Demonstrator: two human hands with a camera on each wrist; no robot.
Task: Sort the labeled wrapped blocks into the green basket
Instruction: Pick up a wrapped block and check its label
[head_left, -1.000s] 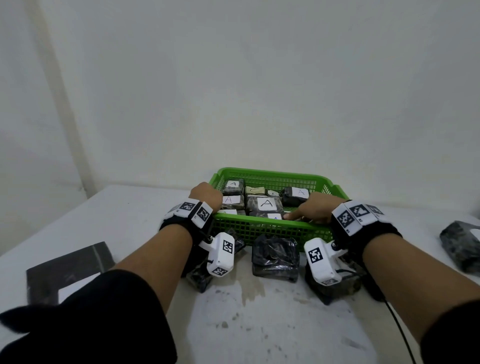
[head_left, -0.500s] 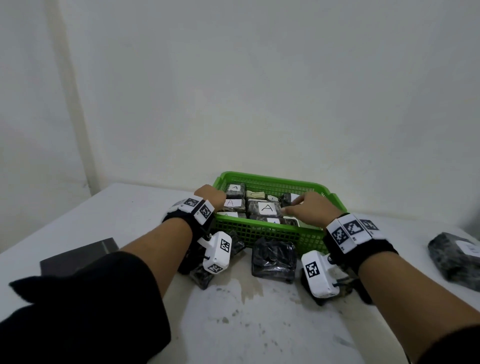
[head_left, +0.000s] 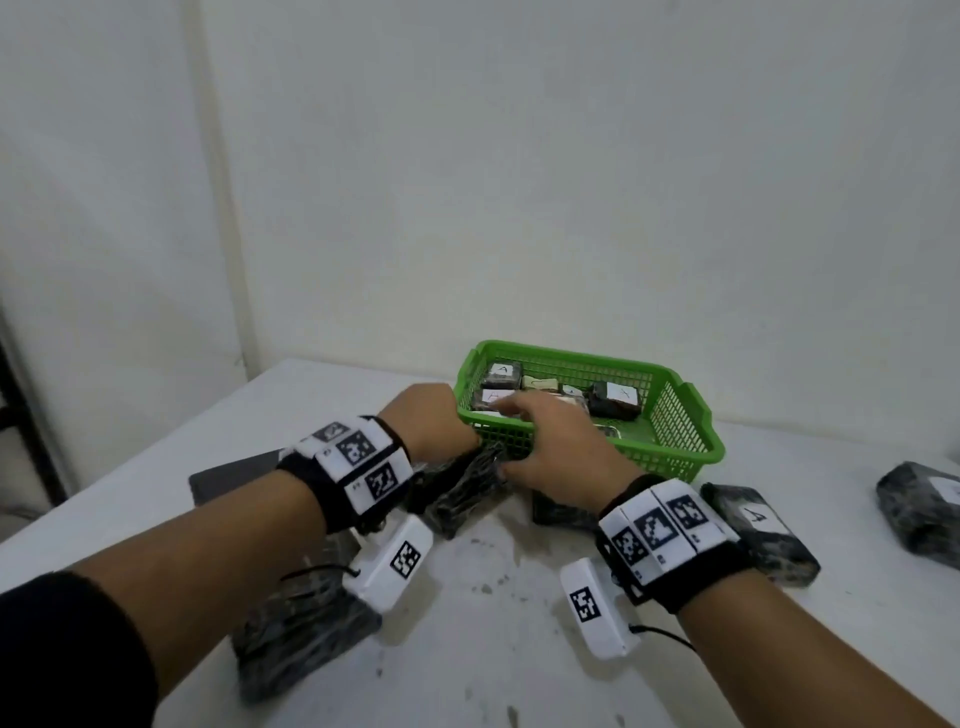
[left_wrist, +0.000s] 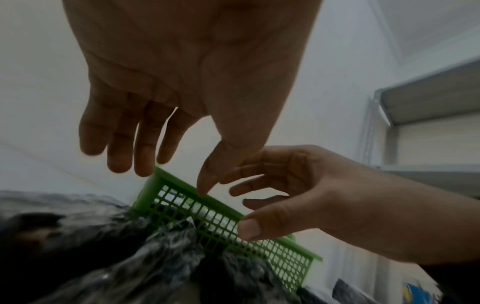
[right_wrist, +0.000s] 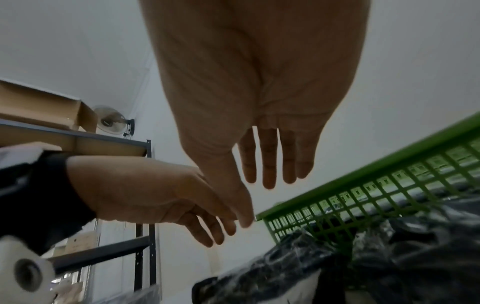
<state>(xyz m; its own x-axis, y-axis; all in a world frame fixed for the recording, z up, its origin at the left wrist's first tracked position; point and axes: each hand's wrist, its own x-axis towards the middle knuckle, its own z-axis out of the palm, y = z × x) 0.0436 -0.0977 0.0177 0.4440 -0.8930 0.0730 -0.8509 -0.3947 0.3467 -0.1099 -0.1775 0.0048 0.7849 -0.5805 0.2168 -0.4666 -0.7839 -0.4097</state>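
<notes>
The green basket (head_left: 675, 447) stands at the back of the white table and holds several wrapped blocks with white "A" labels (head_left: 615, 400). Both hands hover at its near left corner. My left hand (head_left: 431, 426) is open, its fingers (left_wrist: 145, 144) relaxed above a dark wrapped block (head_left: 462, 493) lying against the basket wall. My right hand (head_left: 550, 447) is open too; its fingers (right_wrist: 270, 160) are straight and hold nothing. Another block with an "A" label (head_left: 758, 535) lies to the right of my right wrist.
More wrapped blocks lie on the table: one at the far right (head_left: 919, 504), one under my left forearm (head_left: 296, 634), one under my right hand (head_left: 561, 512). A dark flat sheet (head_left: 234, 473) lies at the left. Metal shelving (right_wrist: 145, 185) stands beside the table.
Both hands have drawn back out of the basket toward its near left corner and now meet over the block in front of it. The head view has swung left.
</notes>
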